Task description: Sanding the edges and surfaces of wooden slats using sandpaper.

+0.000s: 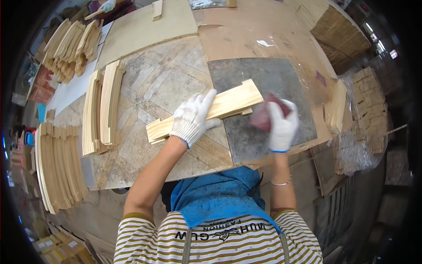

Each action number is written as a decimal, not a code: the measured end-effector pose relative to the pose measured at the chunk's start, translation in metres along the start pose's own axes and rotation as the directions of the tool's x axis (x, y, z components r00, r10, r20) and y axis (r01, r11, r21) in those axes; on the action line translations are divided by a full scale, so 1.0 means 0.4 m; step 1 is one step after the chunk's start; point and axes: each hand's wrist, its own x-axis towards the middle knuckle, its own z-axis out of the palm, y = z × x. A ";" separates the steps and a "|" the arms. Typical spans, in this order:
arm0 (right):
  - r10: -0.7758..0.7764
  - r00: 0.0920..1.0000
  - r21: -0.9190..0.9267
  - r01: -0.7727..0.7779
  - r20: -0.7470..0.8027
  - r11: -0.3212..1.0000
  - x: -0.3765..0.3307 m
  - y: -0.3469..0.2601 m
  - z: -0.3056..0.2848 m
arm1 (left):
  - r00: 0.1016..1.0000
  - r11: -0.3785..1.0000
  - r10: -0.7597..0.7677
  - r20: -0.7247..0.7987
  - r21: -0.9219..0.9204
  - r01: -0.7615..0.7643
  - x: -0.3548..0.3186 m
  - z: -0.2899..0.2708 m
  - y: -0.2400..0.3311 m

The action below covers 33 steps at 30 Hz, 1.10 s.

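A pale wooden slat [235,99] with notched ends lies slantwise across the middle of the worktable, with the edge of another wooden piece showing just beneath it. My left hand [193,115], in a white knit glove, grips the slat near its middle, thumb on the near side and fingers across the top. In my right hand [282,125], also gloved and blurred by motion, is a dark red sheet of sandpaper [262,115]. The sheet is right at the slat's right end; whether they touch I cannot tell.
Curved wooden slats [110,101] stand left of my hands. More slats are stacked at the far left [72,46] and near left [59,165]. Wrapped wood bundles [367,114] are at the right. Another person's gloved hand [107,5] holds a wooden piece at the top left.
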 end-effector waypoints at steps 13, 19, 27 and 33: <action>-0.309 0.949 -0.179 0.314 0.056 0.932 0.169 0.010 -0.007 | 0.930 0.696 -0.192 0.314 -0.624 0.354 -0.122 -0.066 -0.001; -0.402 0.724 -0.114 0.548 0.561 0.829 -0.080 -0.035 0.122 | 0.902 0.638 -0.169 0.397 -0.654 0.408 -0.146 -0.049 0.022; -0.378 0.925 -0.368 0.368 0.045 0.854 0.158 0.002 0.046 | 0.954 0.798 -0.200 0.221 -0.528 0.290 -0.226 -0.086 0.027; -0.363 0.748 -0.106 0.497 0.555 0.861 -0.100 -0.081 0.119 | 0.916 0.717 -0.205 0.345 -0.583 0.381 -0.167 -0.085 0.045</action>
